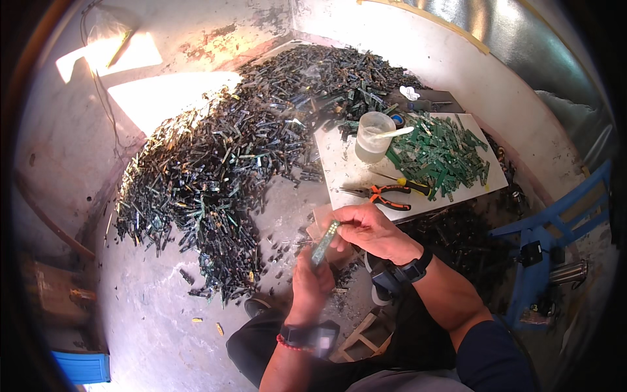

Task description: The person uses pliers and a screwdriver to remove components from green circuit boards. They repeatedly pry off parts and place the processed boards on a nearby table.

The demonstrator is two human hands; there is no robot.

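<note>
A narrow green circuit-board strip (325,240) is held upright between both hands. My left hand (311,279) grips its lower end; the hand looks motion-blurred. My right hand (369,230) pinches the strip's upper end with its fingers. Both wrists wear dark watches. The hands hover above the concrete floor, just in front of a low white board (339,171).
A huge pile of green circuit strips (228,150) covers the floor. The white board carries orange-handled pliers (385,195), a clear plastic cup (373,136) and a heap of green strips (443,155). A blue frame (555,222) stands at right. White walls curve around behind.
</note>
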